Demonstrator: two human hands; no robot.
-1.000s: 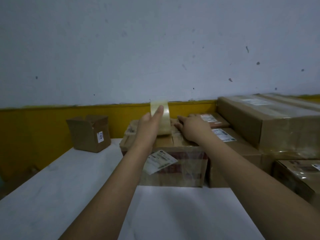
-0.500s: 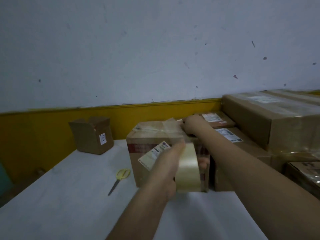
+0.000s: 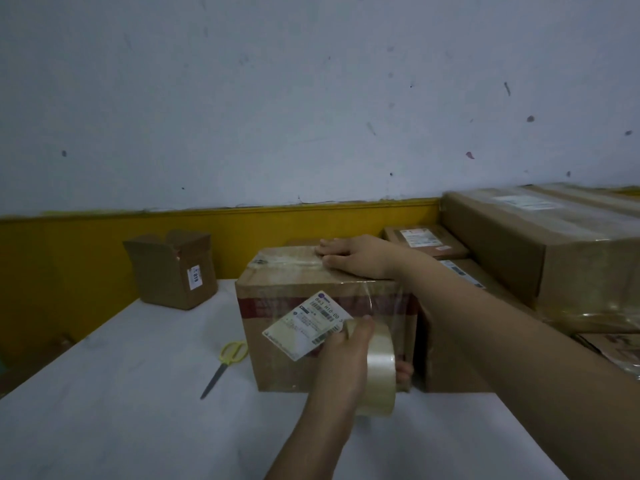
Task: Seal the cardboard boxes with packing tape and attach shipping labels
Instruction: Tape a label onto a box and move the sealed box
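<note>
Now I see my left hand (image 3: 341, 362) gripping the clear packing-tape roll (image 3: 375, 370) against the brown cardboard box's (image 3: 277, 368) front, at six o'clock from my right hand (image 3: 356, 259). That hand lies flat, fingers straight, pressing the box top; yellow-handled scissors (image 3: 225, 362) rest at nine o'clock on the white table (image 3: 121, 393).

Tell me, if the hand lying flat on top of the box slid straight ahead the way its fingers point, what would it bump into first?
Probably nothing soon. The right hand points left along the box top; past that edge the way looks free, with the small open box seemingly off that line.
</note>
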